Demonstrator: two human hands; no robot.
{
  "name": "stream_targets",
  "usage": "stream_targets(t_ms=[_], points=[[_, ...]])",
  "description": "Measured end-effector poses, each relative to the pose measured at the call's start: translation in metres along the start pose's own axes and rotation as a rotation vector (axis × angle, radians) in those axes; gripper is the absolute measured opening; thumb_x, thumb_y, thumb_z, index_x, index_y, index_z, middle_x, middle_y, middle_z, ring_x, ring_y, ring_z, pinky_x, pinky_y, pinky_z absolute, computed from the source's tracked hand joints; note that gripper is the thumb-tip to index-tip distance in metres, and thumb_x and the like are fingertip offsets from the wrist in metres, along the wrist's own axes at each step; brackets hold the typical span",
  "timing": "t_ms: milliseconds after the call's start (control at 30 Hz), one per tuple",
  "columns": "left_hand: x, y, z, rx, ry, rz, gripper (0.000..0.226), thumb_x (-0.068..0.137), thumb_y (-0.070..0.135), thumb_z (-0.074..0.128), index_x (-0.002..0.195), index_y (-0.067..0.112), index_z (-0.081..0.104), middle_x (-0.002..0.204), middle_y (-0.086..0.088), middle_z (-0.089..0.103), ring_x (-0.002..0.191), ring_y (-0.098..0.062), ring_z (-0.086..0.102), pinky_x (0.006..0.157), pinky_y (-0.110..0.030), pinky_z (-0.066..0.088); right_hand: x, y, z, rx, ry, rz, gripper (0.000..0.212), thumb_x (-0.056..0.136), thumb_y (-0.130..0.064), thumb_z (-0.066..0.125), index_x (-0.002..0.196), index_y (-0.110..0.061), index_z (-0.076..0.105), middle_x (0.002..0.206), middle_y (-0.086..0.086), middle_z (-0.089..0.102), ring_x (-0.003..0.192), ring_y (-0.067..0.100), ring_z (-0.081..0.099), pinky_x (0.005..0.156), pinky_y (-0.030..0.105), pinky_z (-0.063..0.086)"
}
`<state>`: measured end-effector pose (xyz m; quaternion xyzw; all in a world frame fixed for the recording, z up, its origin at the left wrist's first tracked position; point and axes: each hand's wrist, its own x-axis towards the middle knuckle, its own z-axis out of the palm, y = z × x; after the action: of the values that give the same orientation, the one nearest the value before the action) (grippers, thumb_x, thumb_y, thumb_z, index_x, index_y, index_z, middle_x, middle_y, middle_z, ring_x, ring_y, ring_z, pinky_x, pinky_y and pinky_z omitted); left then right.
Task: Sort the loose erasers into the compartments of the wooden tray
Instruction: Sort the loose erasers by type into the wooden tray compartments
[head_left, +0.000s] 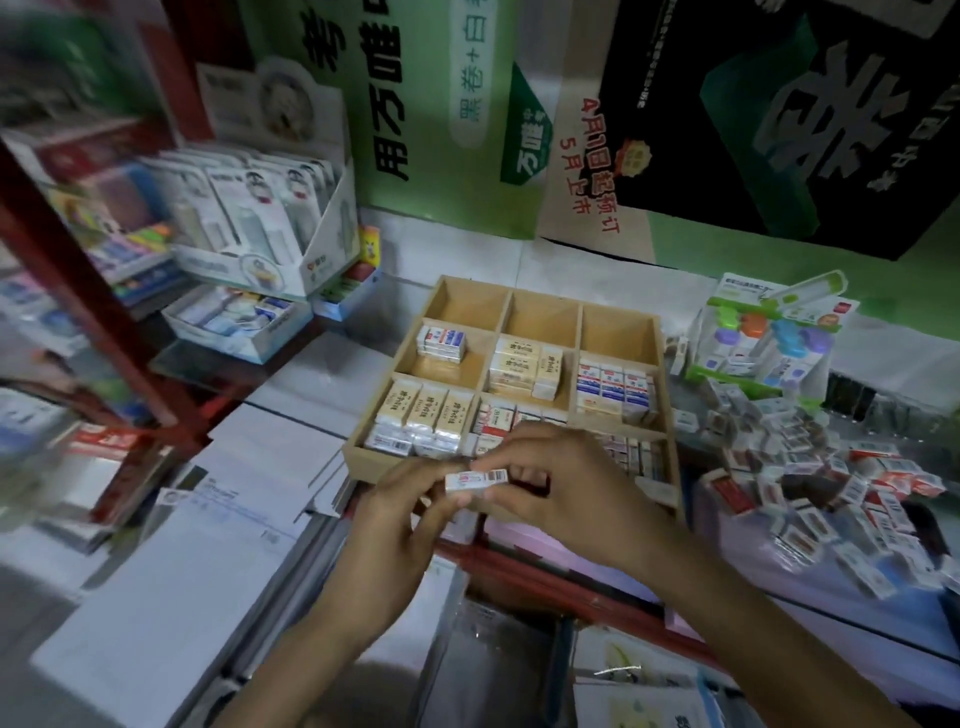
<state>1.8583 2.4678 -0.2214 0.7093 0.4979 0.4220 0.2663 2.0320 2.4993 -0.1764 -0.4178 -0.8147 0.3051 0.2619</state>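
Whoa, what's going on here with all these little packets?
A person is sorting erasers. The left hand and right hand together pinch one wrapped eraser just in front of the wooden tray. The tray's three back compartments are empty, while the nearer ones already hold stacked erasers. A pile of loose erasers lies to the right of the tray.

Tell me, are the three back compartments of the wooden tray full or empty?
Empty: the back compartments of the wooden tray show only bare wood, while nearer ones hold stacked erasers.
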Motion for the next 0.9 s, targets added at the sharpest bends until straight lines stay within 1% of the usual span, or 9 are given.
stream_targets(t_ms=[133, 233, 333, 400, 500, 600, 667, 767, 900], points=[[0.003, -0.018, -0.023, 0.036, 0.215, -0.138, 0.017, 0.092, 0.018, 0.054, 0.106, 0.024, 0.061, 0.101, 0.017, 0.062, 0.092, 0.001, 0.058, 0.074, -0.01, 0.047, 0.035, -0.003, 0.013, -0.193, 0.051, 0.002, 0.018, 0.081, -0.01, 0.065, 0.099, -0.01, 0.069, 0.084, -0.01, 0.051, 0.067, -0.002, 0.047, 0.065, 0.004, 0.035], [0.008, -0.026, -0.034, 0.071, 0.348, -0.253, 0.021, 0.094, 0.01, 0.049, 0.109, 0.018, 0.061, 0.101, 0.013, 0.059, 0.091, -0.001, 0.056, 0.073, -0.005, 0.04, 0.059, -0.004, 0.024, -0.17, 0.115, 0.06, 0.012, 0.079, -0.009, 0.064, 0.091, -0.01, 0.066, 0.086, -0.005, 0.053, 0.07, 0.0, 0.048, 0.069, 0.016, 0.044], [0.009, -0.032, -0.031, 0.152, 0.291, -0.275, 0.026, 0.092, 0.001, 0.047, 0.11, 0.01, 0.064, 0.109, 0.0, 0.059, 0.102, -0.018, 0.053, 0.087, -0.027, 0.045, 0.071, -0.005, 0.037, -0.245, 0.03, 0.11, 0.009, 0.081, -0.012, 0.064, 0.09, -0.01, 0.066, 0.087, -0.004, 0.06, 0.079, 0.01, 0.057, 0.073, 0.024, 0.049], [0.009, -0.037, -0.027, 0.227, 0.25, -0.235, 0.03, 0.092, 0.0, 0.044, 0.114, 0.009, 0.063, 0.116, -0.005, 0.06, 0.109, -0.02, 0.048, 0.094, -0.027, 0.039, 0.073, -0.006, 0.039, -0.399, -0.035, 0.142, 0.011, 0.081, -0.015, 0.063, 0.09, -0.01, 0.066, 0.091, 0.002, 0.067, 0.084, 0.019, 0.061, 0.075, 0.028, 0.051], [0.01, -0.044, -0.019, 0.355, 0.158, -0.136, 0.038, 0.089, 0.015, 0.038, 0.12, 0.01, 0.061, 0.125, -0.008, 0.057, 0.118, -0.019, 0.035, 0.1, -0.026, 0.028, 0.074, -0.012, 0.038, -0.571, -0.087, 0.154, 0.015, 0.081, -0.015, 0.059, 0.092, -0.008, 0.065, 0.095, 0.008, 0.067, 0.088, 0.025, 0.061, 0.073, 0.027, 0.045], [0.011, -0.052, -0.007, 0.485, 0.1, -0.06, 0.042, 0.09, 0.026, 0.036, 0.114, 0.006, 0.063, 0.121, -0.012, 0.06, 0.119, -0.024, 0.033, 0.1, -0.042, 0.032, 0.076, -0.026, 0.04, -0.676, -0.16, 0.13, 0.008, 0.081, -0.015, 0.055, 0.077, -0.009, 0.051, 0.099, 0.012, 0.064, 0.093, 0.029, 0.059, 0.07, 0.026, 0.035], [0.012, -0.054, -0.002, 0.537, 0.104, -0.051, 0.044, 0.09, 0.028, 0.034, 0.112, 0.005, 0.064, 0.119, -0.013, 0.061, 0.119, -0.026, 0.034, 0.097, -0.048, 0.039, 0.081, -0.034, 0.04, -0.717, -0.204, 0.144, 0.006, 0.082, -0.014, 0.056, 0.082, -0.009, 0.052, 0.101, 0.014, 0.062, 0.095, 0.031, 0.059, 0.068, 0.028, 0.034], [0.012, -0.055, 0.0, 0.577, 0.102, -0.076, 0.051, 0.091, 0.033, 0.028, 0.117, 0.007, 0.063, 0.124, -0.011, 0.058, 0.124, -0.024, 0.03, 0.1, -0.042, 0.031, 0.087, -0.036, 0.037, -0.713, -0.259, 0.196, 0.014, 0.082, -0.013, 0.059, 0.095, -0.008, 0.054, 0.096, 0.012, 0.058, 0.094, 0.031, 0.058, 0.066, 0.028, 0.036], [0.012, -0.052, 0.002, 0.545, 0.083, -0.109, 0.061, 0.087, 0.04, 0.02, 0.12, 0.009, 0.06, 0.128, -0.006, 0.056, 0.125, -0.016, 0.021, 0.101, -0.033, 0.019, 0.092, -0.033, 0.038, -0.702, -0.291, 0.209, 0.022, 0.081, -0.014, 0.061, 0.08, -0.014, 0.039, 0.069, 0.001, 0.031, 0.077, 0.024, 0.046, 0.063, 0.028, 0.034]])
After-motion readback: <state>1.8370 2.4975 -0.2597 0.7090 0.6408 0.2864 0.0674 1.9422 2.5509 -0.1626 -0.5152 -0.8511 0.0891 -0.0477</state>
